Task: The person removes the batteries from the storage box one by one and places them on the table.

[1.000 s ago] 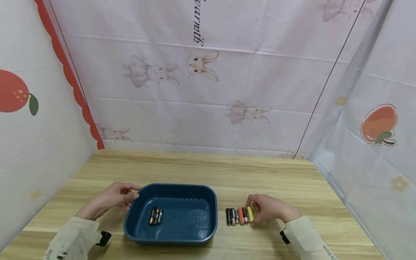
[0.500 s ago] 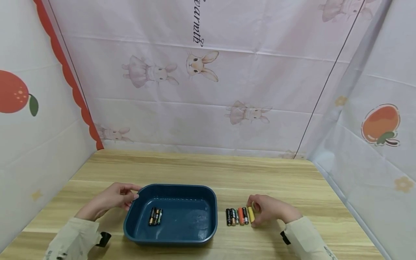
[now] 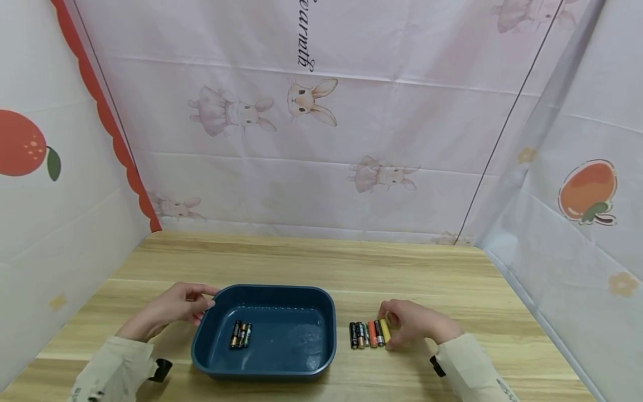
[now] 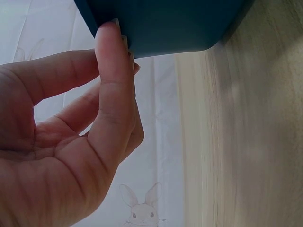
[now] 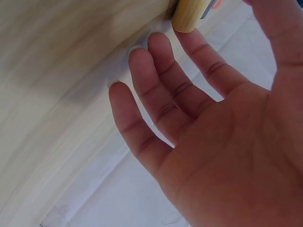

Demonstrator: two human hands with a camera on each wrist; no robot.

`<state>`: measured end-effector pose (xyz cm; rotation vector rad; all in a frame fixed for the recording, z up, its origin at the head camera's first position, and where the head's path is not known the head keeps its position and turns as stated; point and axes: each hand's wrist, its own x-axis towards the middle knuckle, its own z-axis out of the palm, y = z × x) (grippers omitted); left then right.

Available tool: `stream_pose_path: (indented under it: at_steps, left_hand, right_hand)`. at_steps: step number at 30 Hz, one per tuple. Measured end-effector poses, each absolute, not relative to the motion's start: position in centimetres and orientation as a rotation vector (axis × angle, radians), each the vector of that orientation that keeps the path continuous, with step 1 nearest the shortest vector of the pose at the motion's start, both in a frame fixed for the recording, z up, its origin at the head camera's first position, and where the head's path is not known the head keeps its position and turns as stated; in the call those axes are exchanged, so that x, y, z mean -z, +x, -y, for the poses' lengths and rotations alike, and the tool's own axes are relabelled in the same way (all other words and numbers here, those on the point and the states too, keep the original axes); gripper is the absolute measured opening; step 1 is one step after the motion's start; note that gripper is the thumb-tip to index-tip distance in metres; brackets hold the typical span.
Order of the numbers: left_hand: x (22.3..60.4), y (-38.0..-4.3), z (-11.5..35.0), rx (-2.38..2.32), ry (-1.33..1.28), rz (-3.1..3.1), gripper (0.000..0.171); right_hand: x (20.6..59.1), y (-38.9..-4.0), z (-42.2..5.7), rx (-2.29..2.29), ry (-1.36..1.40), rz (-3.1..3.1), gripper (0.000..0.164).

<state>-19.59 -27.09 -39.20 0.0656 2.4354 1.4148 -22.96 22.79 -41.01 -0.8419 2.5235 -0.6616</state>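
A deep dark-blue tray [image 3: 263, 373] stands on the table, with 3 small batteries [image 3: 240, 335] lying side by side in its left part. At its far left corner my left hand [image 3: 173, 308] holds the rim between thumb and fingers; the left wrist view has the thumb against the tray's wall [image 4: 165, 28]. Right of the tray, several batteries lie in a row. My right hand [image 3: 413, 324] pinches the yellow battery [image 3: 384, 330] at the row's right end by its two ends, index finger far and thumb near. In the right wrist view the yellow battery [image 5: 188, 16] shows only partly.
Beside the yellow battery lie a black battery [image 3: 379, 333] and an orange battery [image 3: 372, 334], with more dark batteries [image 3: 354, 335] to their left. The wooden table [image 3: 301, 257] ends at a printed cloth backdrop [image 3: 281, 190], with cloth walls on both sides.
My right hand has shifted slightly left, bringing the yellow battery closer against the black battery beside it. My left hand and the tray have stayed in place.
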Motion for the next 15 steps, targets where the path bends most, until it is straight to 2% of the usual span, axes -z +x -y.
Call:
stream_pose_path:
  at_steps: [15]
  left_hand:
    - [39.32,-19.75,27.23,-1.405,0.039,-2.432,0.037]
  right_hand:
    - [41.13,-22.98,-22.69,0.675,-0.81,-2.527,0.046]
